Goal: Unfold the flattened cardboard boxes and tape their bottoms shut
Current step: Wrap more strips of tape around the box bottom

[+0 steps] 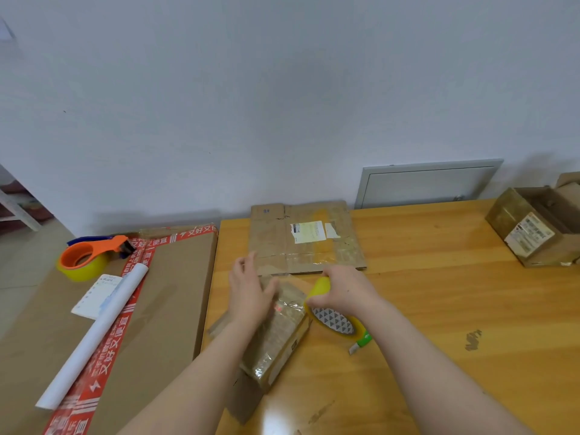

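Now the small box (284, 335) lies in the lower middle of the frame on the wooden table (439, 309). Its long axis runs from the bottom of the frame toward the top, leaning a little to the right. The left hand (249, 293) rests on its far left part with the fingers almost straight and close together, pressing down and not grasping. The right hand (345, 290) is curled round a yellow tape roll (332, 321), which touches the right edge of the box near its far end. So the seam to close lies between the two hands, and the right hand is the nearer one to pull the tape along the axis, I think. The box is brown corrugated board, and old clear tape makes it shiny and wrinkled. Just above it a flattened box (307, 240) lies flat, with torn white labels. A green and white utility knife (361, 342) lies beside the roll. At the left of the frame an orange tape dispenser (91, 255) and a white paper roll (94, 337) rest on a big carton (175, 293).
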